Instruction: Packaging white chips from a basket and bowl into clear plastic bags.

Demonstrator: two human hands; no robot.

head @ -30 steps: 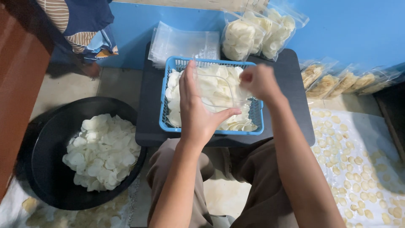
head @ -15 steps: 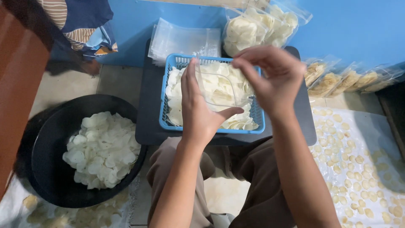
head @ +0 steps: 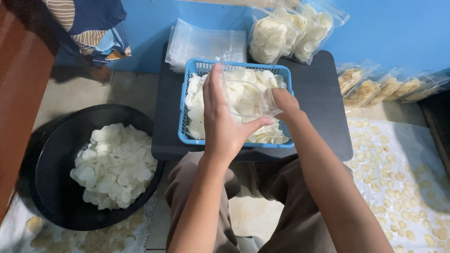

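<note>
Bagging step, seemingly: left hand grips a clear plastic bag over the blue plastic basket of white crackers; right hand sits beside it, fingers hidden. Next needs gentle scooping.

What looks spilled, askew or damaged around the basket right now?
Nothing stands out. The blue basket sits squarely on the black table, the left hand holds an intact clear bag, and the right hand reaches into it.
</note>
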